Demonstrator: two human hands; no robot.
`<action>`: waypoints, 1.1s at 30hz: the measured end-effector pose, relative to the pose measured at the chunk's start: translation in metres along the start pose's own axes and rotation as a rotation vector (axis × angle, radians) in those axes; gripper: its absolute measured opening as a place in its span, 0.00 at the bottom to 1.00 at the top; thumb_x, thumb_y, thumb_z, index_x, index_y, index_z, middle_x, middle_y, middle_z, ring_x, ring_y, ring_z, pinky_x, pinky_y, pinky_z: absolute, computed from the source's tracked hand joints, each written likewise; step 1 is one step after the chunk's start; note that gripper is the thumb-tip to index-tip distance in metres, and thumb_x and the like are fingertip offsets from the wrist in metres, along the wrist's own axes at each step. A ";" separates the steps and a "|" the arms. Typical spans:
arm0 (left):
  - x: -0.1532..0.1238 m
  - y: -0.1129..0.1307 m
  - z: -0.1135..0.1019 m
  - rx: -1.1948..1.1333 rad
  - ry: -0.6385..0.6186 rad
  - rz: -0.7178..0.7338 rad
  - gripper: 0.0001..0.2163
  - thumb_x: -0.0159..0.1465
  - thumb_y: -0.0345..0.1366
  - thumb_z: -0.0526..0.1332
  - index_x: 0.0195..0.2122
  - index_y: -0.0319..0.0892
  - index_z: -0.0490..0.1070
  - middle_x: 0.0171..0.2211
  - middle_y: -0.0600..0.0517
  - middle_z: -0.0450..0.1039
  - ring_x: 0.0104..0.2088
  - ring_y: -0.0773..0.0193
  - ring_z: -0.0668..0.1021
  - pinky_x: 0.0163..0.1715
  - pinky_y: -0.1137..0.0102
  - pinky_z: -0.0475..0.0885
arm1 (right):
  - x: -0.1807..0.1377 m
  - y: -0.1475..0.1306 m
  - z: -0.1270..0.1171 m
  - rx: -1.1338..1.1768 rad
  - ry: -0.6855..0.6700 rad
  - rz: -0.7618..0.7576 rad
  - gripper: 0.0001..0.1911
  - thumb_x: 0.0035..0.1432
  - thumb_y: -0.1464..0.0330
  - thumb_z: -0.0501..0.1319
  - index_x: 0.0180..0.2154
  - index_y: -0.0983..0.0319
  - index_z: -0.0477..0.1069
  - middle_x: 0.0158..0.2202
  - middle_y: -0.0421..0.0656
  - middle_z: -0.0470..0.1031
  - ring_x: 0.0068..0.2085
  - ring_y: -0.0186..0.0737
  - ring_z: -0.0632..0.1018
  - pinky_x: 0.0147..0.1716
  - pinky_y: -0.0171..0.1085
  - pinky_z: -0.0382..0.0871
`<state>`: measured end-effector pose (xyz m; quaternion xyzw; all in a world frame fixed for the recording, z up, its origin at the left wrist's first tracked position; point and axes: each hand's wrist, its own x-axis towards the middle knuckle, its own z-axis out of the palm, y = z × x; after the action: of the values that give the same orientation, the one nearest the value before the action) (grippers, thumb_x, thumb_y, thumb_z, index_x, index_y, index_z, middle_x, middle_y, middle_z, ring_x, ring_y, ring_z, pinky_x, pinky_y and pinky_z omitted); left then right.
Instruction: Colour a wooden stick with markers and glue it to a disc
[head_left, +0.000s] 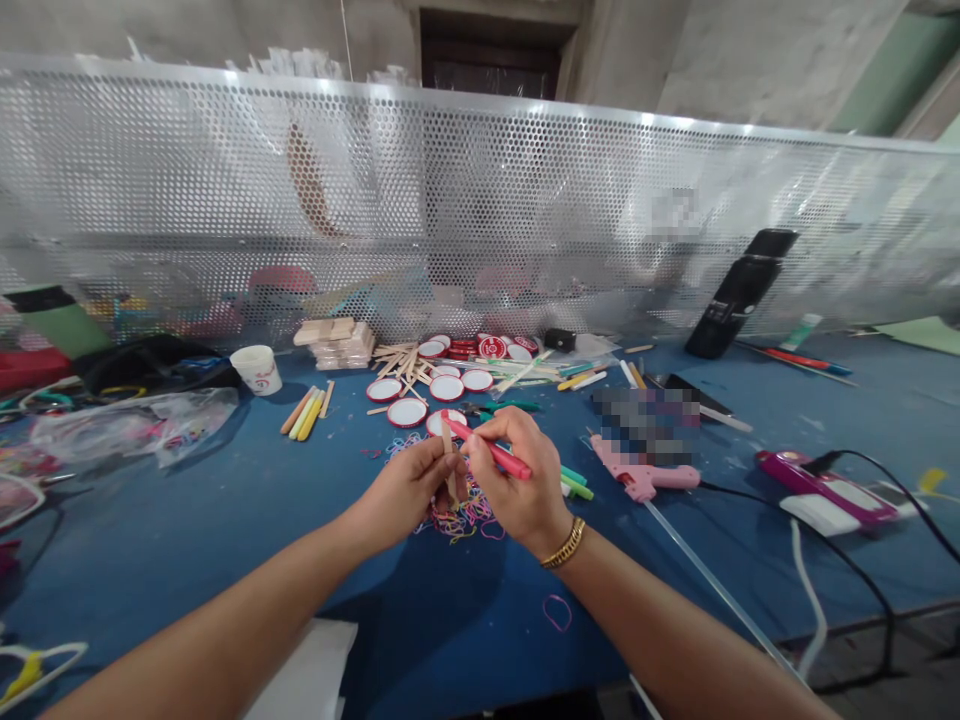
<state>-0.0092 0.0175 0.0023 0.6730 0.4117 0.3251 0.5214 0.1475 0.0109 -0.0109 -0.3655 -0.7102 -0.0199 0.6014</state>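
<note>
My left hand (412,487) pinches a flat wooden craft stick (448,440), held upright over the table. In my right hand (525,480) is a red marker pen (501,456), its tip at the upper end of the stick. A gold bracelet (565,543) circles my right wrist. Beneath both hands lies a pile of coloured rubber bands (466,518), partly covered by them. Just beyond are several white-faced, red-rimmed round lids (407,412) and a heap of loose craft sticks (409,365).
A pink glue gun (637,470) with a cord lies right, near a purple power strip (832,490). A black bottle (739,295) leans against the perforated metal screen (480,200). Left are a paper cup (256,370), markers (306,412) and a plastic bag (150,420).
</note>
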 end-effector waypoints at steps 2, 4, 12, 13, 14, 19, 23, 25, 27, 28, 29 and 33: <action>0.000 0.001 0.000 0.001 0.003 -0.003 0.13 0.66 0.45 0.56 0.29 0.42 0.65 0.22 0.55 0.69 0.18 0.71 0.67 0.17 0.75 0.60 | 0.000 0.000 0.000 0.000 0.000 0.001 0.04 0.61 0.71 0.57 0.32 0.59 0.66 0.29 0.40 0.74 0.35 0.39 0.74 0.40 0.42 0.69; 0.000 0.001 0.000 -0.005 0.012 -0.002 0.13 0.66 0.45 0.56 0.29 0.42 0.64 0.22 0.55 0.69 0.18 0.71 0.67 0.17 0.75 0.60 | 0.000 0.000 0.000 0.004 -0.007 0.010 0.04 0.61 0.70 0.57 0.32 0.59 0.66 0.29 0.40 0.73 0.34 0.39 0.74 0.39 0.41 0.69; 0.001 -0.002 -0.001 0.011 0.024 -0.008 0.13 0.67 0.44 0.55 0.29 0.42 0.65 0.22 0.55 0.69 0.17 0.72 0.67 0.15 0.75 0.57 | 0.001 0.001 -0.001 -0.047 0.004 0.030 0.04 0.61 0.71 0.57 0.32 0.59 0.66 0.28 0.40 0.73 0.33 0.39 0.74 0.37 0.41 0.69; 0.001 -0.002 -0.002 0.011 0.024 -0.004 0.13 0.67 0.43 0.54 0.29 0.42 0.65 0.23 0.55 0.69 0.17 0.72 0.67 0.15 0.75 0.57 | 0.001 0.001 -0.002 -0.051 0.007 0.037 0.04 0.61 0.71 0.57 0.32 0.59 0.66 0.28 0.40 0.73 0.33 0.39 0.74 0.37 0.41 0.69; 0.001 -0.002 -0.002 0.009 0.023 0.000 0.13 0.67 0.43 0.54 0.28 0.42 0.65 0.23 0.55 0.70 0.17 0.72 0.67 0.16 0.75 0.57 | 0.002 0.001 -0.002 -0.052 0.008 0.044 0.04 0.61 0.71 0.57 0.32 0.59 0.66 0.28 0.40 0.73 0.33 0.39 0.74 0.37 0.41 0.69; 0.001 -0.002 -0.003 -0.024 0.021 0.017 0.13 0.67 0.44 0.55 0.29 0.42 0.65 0.22 0.55 0.70 0.18 0.72 0.67 0.17 0.75 0.58 | 0.001 -0.001 -0.001 -0.014 0.010 0.019 0.04 0.61 0.71 0.57 0.32 0.59 0.66 0.28 0.40 0.74 0.34 0.39 0.74 0.40 0.42 0.69; 0.001 0.000 -0.003 -0.051 0.019 0.012 0.14 0.64 0.45 0.58 0.28 0.42 0.66 0.22 0.54 0.70 0.18 0.71 0.68 0.18 0.75 0.59 | 0.003 -0.004 -0.003 0.030 0.005 0.019 0.03 0.62 0.72 0.57 0.35 0.59 0.69 0.30 0.40 0.76 0.35 0.39 0.76 0.42 0.44 0.70; 0.001 0.001 -0.002 -0.071 0.029 -0.010 0.14 0.64 0.46 0.59 0.27 0.41 0.66 0.22 0.54 0.71 0.19 0.71 0.69 0.18 0.74 0.59 | 0.005 -0.004 -0.004 0.054 -0.017 0.016 0.07 0.63 0.72 0.56 0.41 0.58 0.71 0.34 0.41 0.78 0.37 0.40 0.77 0.42 0.44 0.71; 0.000 0.001 -0.002 -0.098 0.042 -0.031 0.13 0.63 0.46 0.60 0.29 0.42 0.67 0.22 0.54 0.72 0.18 0.70 0.69 0.18 0.74 0.59 | 0.006 -0.003 -0.004 0.060 -0.035 0.008 0.10 0.64 0.73 0.57 0.45 0.57 0.72 0.37 0.42 0.80 0.39 0.40 0.78 0.43 0.45 0.71; 0.000 0.001 -0.002 -0.111 0.044 -0.038 0.12 0.63 0.46 0.61 0.31 0.42 0.67 0.22 0.54 0.72 0.18 0.70 0.68 0.18 0.74 0.59 | 0.006 -0.002 -0.003 0.053 -0.029 0.008 0.10 0.63 0.73 0.57 0.45 0.57 0.73 0.38 0.43 0.80 0.40 0.41 0.78 0.44 0.45 0.72; 0.000 0.001 -0.002 -0.124 0.043 -0.044 0.12 0.62 0.45 0.61 0.33 0.42 0.67 0.23 0.54 0.73 0.18 0.70 0.69 0.18 0.74 0.59 | 0.006 0.000 -0.002 0.041 -0.015 0.010 0.10 0.62 0.73 0.58 0.44 0.58 0.73 0.40 0.43 0.80 0.41 0.41 0.78 0.44 0.45 0.72; 0.000 0.001 -0.002 -0.158 0.023 -0.049 0.12 0.62 0.44 0.62 0.39 0.41 0.66 0.24 0.54 0.73 0.19 0.69 0.71 0.20 0.74 0.62 | 0.004 0.004 0.002 -0.002 0.032 0.080 0.06 0.59 0.72 0.60 0.40 0.59 0.71 0.35 0.43 0.79 0.38 0.42 0.79 0.40 0.43 0.73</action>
<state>-0.0107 0.0187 0.0041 0.6160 0.4070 0.3513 0.5758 0.1479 0.0170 -0.0098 -0.3938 -0.6853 -0.0021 0.6126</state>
